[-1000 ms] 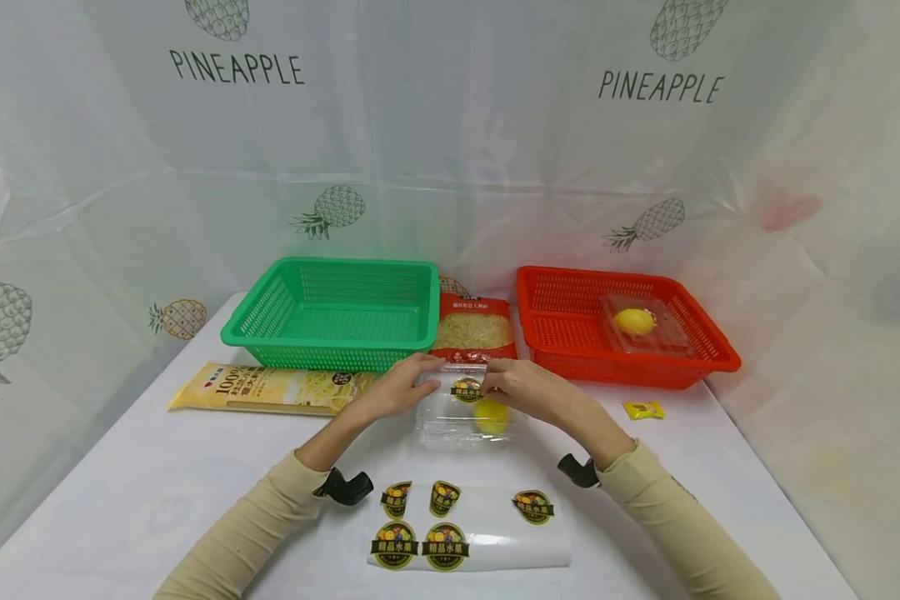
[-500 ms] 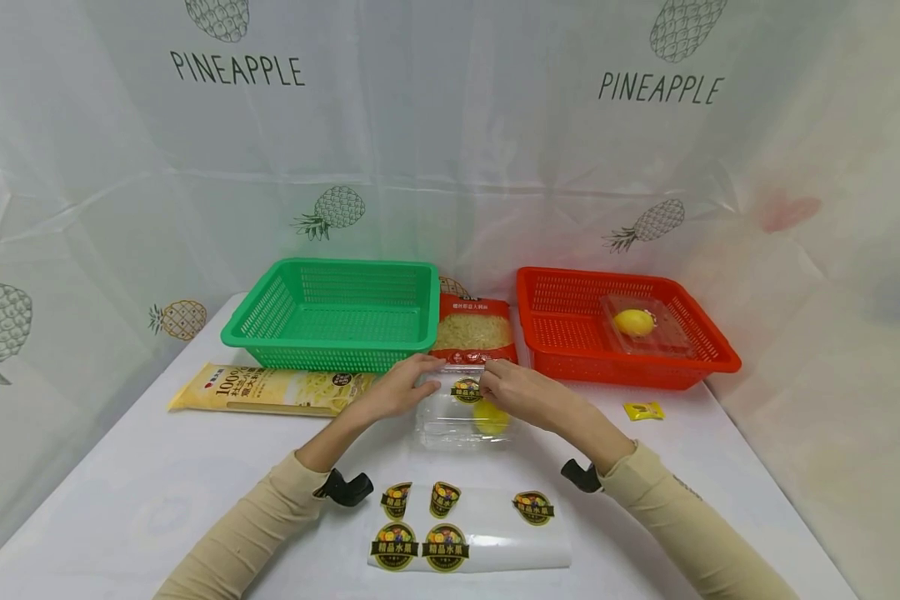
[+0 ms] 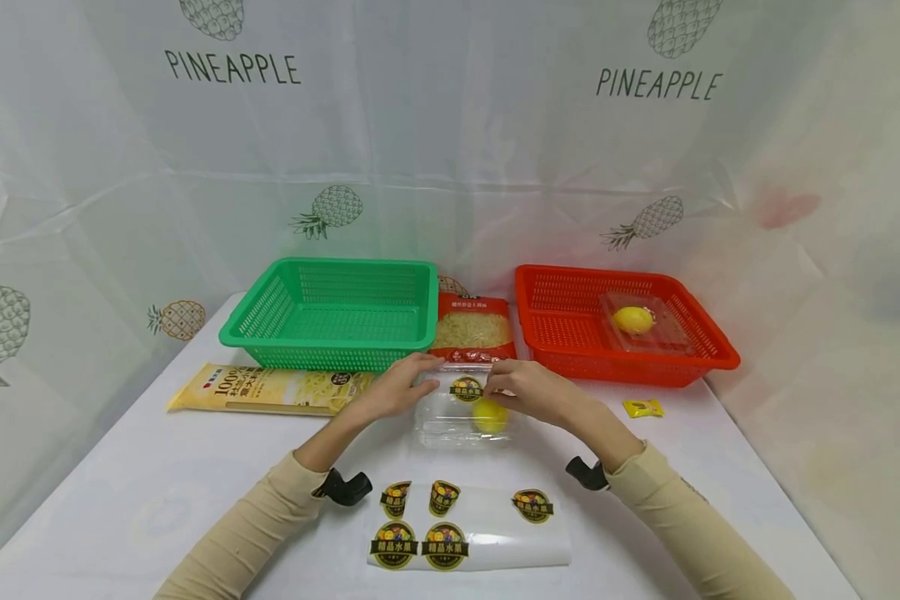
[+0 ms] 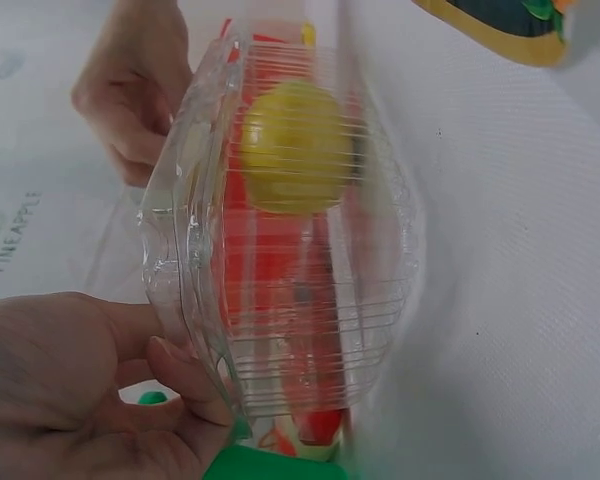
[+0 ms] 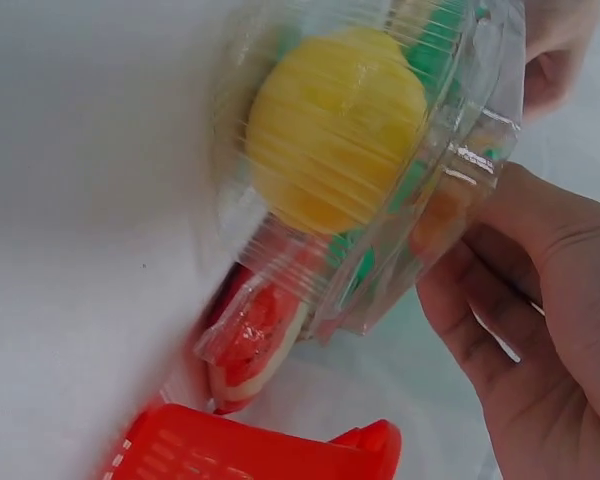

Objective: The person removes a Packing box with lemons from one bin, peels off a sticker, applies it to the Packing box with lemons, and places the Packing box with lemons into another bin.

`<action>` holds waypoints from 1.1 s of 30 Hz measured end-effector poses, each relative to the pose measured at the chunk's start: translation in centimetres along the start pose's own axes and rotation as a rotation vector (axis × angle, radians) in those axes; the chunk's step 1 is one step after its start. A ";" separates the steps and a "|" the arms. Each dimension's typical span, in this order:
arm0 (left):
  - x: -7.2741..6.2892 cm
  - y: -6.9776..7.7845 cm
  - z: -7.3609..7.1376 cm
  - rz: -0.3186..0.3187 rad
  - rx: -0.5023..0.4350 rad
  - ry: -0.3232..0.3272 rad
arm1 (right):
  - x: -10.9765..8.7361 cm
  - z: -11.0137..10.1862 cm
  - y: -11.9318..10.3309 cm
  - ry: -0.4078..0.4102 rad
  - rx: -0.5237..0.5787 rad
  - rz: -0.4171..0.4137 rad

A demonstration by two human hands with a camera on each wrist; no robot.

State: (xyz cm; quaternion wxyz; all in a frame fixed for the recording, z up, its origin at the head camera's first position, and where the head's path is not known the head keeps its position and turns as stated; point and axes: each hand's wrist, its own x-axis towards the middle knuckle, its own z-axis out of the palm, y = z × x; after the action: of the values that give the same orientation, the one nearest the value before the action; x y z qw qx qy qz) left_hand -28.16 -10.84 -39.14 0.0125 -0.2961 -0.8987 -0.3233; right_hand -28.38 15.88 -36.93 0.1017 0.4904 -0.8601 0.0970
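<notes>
A clear plastic fruit box (image 3: 442,425) stands at the table's middle with a yellow lemon (image 3: 490,416) inside, at its right side. On its lid sits a round black-and-gold label (image 3: 467,388). My left hand (image 3: 399,387) holds the box by its far left corner; in the left wrist view its thumb and a finger (image 4: 130,325) lie at the rim. Bent over the label's right edge, my right hand (image 3: 528,390) touches the lid with its fingertips. Its other fingers (image 5: 470,320) hang beside the box in the right wrist view; whether they pinch anything is hidden.
A label sheet (image 3: 510,542) with several stickers lies in front. Behind are a green basket (image 3: 330,342), a red bag of pasta (image 3: 474,325) and a red basket (image 3: 570,367) holding another boxed lemon (image 3: 633,321). A yellow pasta pack (image 3: 270,390) and small yellow packet (image 3: 643,408) flank the box.
The right fingertips shift slightly at the label's edge, and the right forearm moves a little to the right. The left hand and the box stay in place.
</notes>
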 end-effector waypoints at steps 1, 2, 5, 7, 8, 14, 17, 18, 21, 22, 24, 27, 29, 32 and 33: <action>-0.1 0.0 -0.1 -0.002 0.000 0.001 | 0.0 -0.1 0.0 -0.001 0.008 -0.006; -0.2 0.0 -0.1 -0.005 0.000 0.003 | 0.0 -0.1 0.0 0.002 0.013 -0.009; -0.8 0.0 -0.4 0.006 0.001 0.021 | -0.1 0.0 0.0 0.034 0.027 -0.039; -1.4 -0.1 -0.7 0.006 -0.026 0.035 | -0.3 -0.1 0.0 0.081 0.040 -0.031; -1.7 -0.2 -0.9 0.008 -0.036 0.049 | -0.5 -0.2 0.1 0.113 0.052 -0.011; -2.9 -1.4 -2.2 -0.070 -0.185 0.065 | -2.2 -1.2 0.6 0.240 0.151 0.330; -3.2 -2.1 -2.5 -0.150 -0.324 -0.017 | -2.9 -1.3 1.0 0.162 0.270 0.537; -3.3 -2.3 -2.5 -0.171 -0.368 -0.044 | -3.2 -1.2 1.1 0.119 0.326 0.591; -3.5 -2.9 -2.3 -0.219 -0.488 -0.110 | -3.8 -0.8 1.3 -0.012 0.526 0.701; -3.5 -3.2 -2.1 -0.228 -0.527 -0.126 | -4.0 -0.6 1.3 -0.048 0.591 0.719; -3.5 -3.4 -1.8 -0.253 -0.584 -0.141 | -4.2 -0.2 1.3 -0.097 0.699 0.723; -3.3 -3.6 -1.5 -0.277 -0.635 -0.143 | -4.4 0.0 1.2 -0.109 0.797 0.705; -3.2 -3.5 -1.5 -0.287 -0.649 -0.128 | -4.5 -0.2 1.1 -0.102 0.816 0.685; -3.1 -3.2 -1.7 -0.290 -0.669 -0.106 | -4.5 -0.6 0.8 -0.096 0.824 0.665; -3.0 -3.0 -1.8 -0.290 -0.677 -0.099 | -4.5 -0.8 0.8 -0.094 0.826 0.663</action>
State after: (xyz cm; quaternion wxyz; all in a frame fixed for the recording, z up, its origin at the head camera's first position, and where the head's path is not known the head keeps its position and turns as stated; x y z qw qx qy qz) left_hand -27.58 -15.33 -40.15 -0.1754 -0.1683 -0.7729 -0.5862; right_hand -26.71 20.22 -37.43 -0.1745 0.1954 -0.8628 0.4324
